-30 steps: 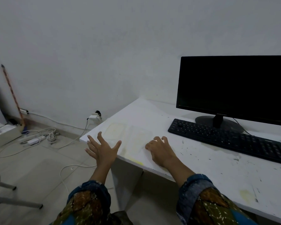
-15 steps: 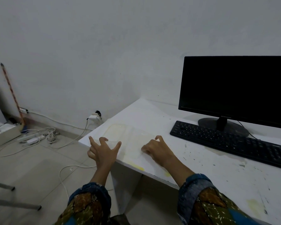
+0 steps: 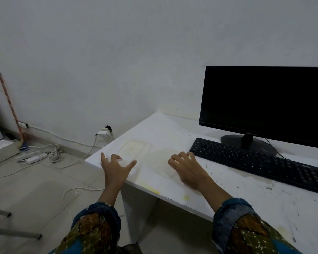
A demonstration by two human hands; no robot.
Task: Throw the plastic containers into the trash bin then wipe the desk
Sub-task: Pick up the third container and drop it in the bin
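Presently, two items of the task lie on the white, paint-flecked worktop [image 3: 228, 195], both left of the black keyboard [image 3: 255, 162]. Item one: a clear, shallow, round-cornered plastic container [image 3: 136, 150], thin-walled, with a yellowish stain on its base, well left of the keyboard at the worktop's left corner. Its long axis appears to run from the near edge towards the wall. Item two: a second clear plastic container [image 3: 160, 160], fainter in outline, between the first one and the keyboard.

The left hand [image 3: 116, 169] is released, fingers spread wide, at the near rim of the first container; contact cannot be confirmed. The right hand [image 3: 189, 171] lies palm down with fingers bent at the right edge of the second container, just left of the keyboard; whether it grasps the rim cannot be told.

Assessment: each hand is nearest its own container, so the coming pickup turns on fingers getting under thin, flat, slippery rims. No trash bin is in view. Yellow smears left of the keyboard remain to wipe.
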